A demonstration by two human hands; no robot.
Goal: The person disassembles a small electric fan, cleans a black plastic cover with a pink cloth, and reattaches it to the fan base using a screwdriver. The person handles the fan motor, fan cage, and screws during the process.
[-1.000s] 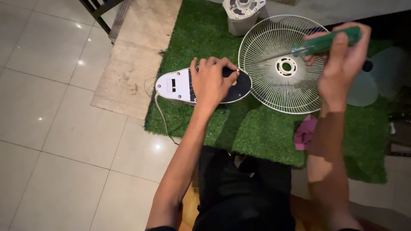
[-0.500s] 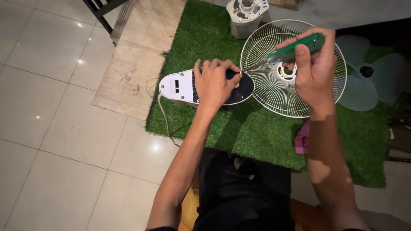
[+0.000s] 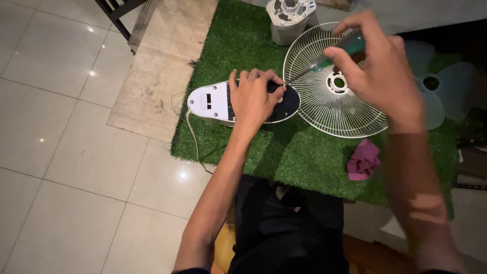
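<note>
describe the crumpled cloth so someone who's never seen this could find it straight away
Start at the green artificial grass mat on the tiled floor. On it lies a round white wire fan guard; just below that guard's lower right edge sits the cloth. It is the only soft, crumpled, magenta-pink thing there; its neighbours are hard white or dark fan parts.

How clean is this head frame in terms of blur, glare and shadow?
Head view: the right hand and its forearm are motion-blurred, so the green-handled screwdriver is soft; the left hand on the fan base is sharp. Small bright glare spots sit on the floor tiles. The right edge past the fan blade falls into deep shadow.
</note>
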